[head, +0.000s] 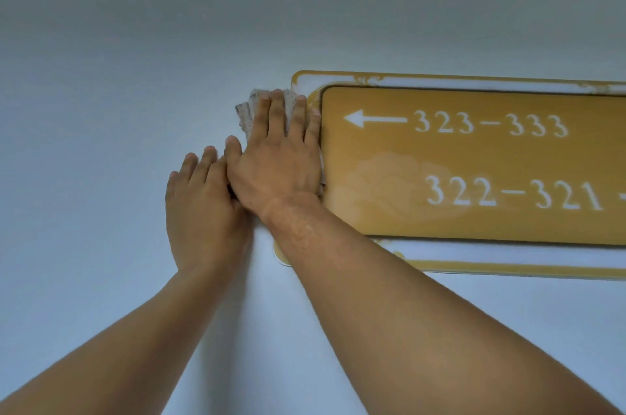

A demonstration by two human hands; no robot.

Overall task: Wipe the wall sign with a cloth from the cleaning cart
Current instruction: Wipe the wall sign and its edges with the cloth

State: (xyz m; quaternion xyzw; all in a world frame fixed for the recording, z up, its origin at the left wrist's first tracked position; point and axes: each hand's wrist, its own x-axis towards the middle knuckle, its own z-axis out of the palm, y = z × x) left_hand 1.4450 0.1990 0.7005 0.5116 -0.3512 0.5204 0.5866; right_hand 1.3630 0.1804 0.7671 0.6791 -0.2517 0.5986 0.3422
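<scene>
Wiping underway: right hand (277, 163) presses cloth (247, 113) flat-palmed on sign (474, 163) at centre frame; left hand (200, 204) braces, open; sweep rightward next.

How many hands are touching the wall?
2. The right hand presses a cloth at the sign's left end. The left hand lies flat on the wall just left of it, partly tucked under the right hand.
</scene>
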